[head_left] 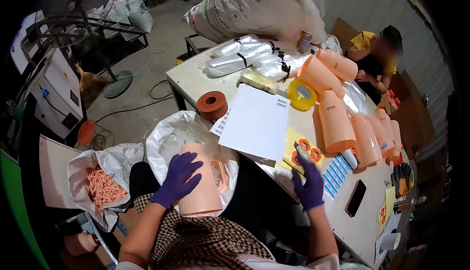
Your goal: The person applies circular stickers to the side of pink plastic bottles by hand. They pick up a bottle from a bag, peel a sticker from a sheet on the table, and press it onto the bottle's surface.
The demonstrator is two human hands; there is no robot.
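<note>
Head view shows a peach-coloured plastic container, tapered and smooth [201,200], lying over the person's lap in the lower middle of the frame, upon a crumpled white plastic bag [157,143]. The left hand [180,179], in a purple glove, rests on its upper side with the fingers spread open against the surface. Just right of the container, a peach loop-shaped handle [223,176] shows at the bag

The right hand [309,184], also purple-gloved, is over the near edge of the white tabletop [188,78], its fingers partly bent beside a small grey-and-clear object [302,151]; whether it grips that object cannot be told. Under and around the fingertips lies a yellow sheet with orange-red flower shapes [293,137], with a blue-and-white striped label sheet [338,174] and a dark phone [356,198] further right

At the centre are white paper sheets [257,121], between a reddish-brown tape roll [204,109] and a yellow tape roll [294,97]. More peach containers [337,128] fill the right side, and a white woven sack of small peach pieces [104,189] stands at lower left
</note>
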